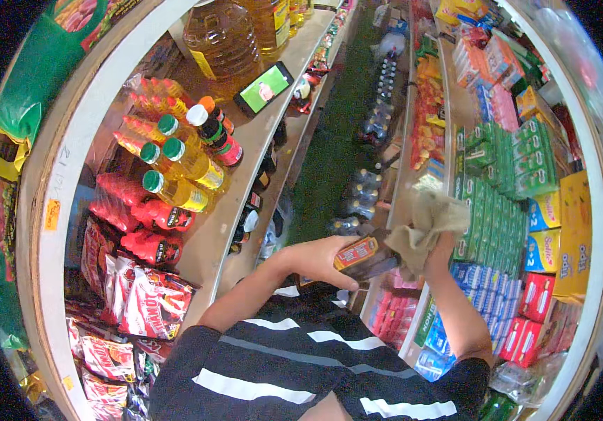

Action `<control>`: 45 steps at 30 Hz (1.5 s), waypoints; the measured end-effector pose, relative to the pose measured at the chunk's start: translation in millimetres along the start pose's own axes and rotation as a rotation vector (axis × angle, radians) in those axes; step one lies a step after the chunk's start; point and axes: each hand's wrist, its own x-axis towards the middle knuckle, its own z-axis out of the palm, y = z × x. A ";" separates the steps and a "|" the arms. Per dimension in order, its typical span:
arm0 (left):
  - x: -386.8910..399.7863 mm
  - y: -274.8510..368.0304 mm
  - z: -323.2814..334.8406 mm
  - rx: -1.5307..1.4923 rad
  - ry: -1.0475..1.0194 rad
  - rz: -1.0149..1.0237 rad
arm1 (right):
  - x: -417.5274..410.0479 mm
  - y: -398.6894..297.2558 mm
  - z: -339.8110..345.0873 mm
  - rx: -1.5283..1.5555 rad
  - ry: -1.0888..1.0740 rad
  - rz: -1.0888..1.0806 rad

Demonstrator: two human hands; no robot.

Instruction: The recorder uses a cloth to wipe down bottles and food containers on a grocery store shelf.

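My left hand is closed around a bottle with an orange and red label, held tilted in front of my chest. A beige cloth is bunched in my right hand, just right of the bottle; the cloth hides most of my fingers. To the upper left, a phone with a lit green picture leans on the shelf against a large jug of yellow oil.
Oil bottles with green caps, red bottles and red-white packets fill the left shelf. Green boxes, blue packs and yellow cartons are stacked on the right. Bottles stand low along the aisle.
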 end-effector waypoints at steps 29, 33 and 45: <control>53.4 -10.7 41.8 -0.128 0.469 0.017 | 1.5 -38.7 52.0 0.228 -0.300 0.390; 49.1 -25.3 55.5 -0.088 0.529 0.229 | -13.5 -34.0 46.8 -0.056 -0.417 0.185; 35.0 3.9 14.4 -0.135 0.498 0.219 | -35.4 -62.0 51.5 0.383 -0.674 0.622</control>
